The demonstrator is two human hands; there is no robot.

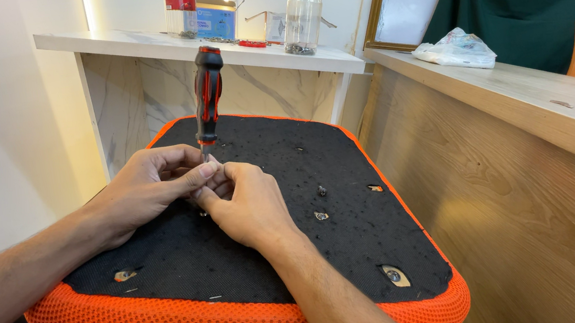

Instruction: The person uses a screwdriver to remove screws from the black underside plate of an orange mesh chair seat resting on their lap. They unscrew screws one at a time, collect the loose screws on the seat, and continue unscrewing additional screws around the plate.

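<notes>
Bright, even indoor light, sharp where I am working.

A vertical light strip (88, 7) glows behind the white shelf (136, 44) and burns out to pure white; my hands throw only soft, faint shadows onto the black fabric (313, 240). Straight edges bow slightly near the frame's borders, and the far right corner goes a little soft.

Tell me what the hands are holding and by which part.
Both the left hand and right hand pinch the metal shaft at the bottom of the upright black-and-red-handled screwdriver; its handle stands free above them.
</notes>
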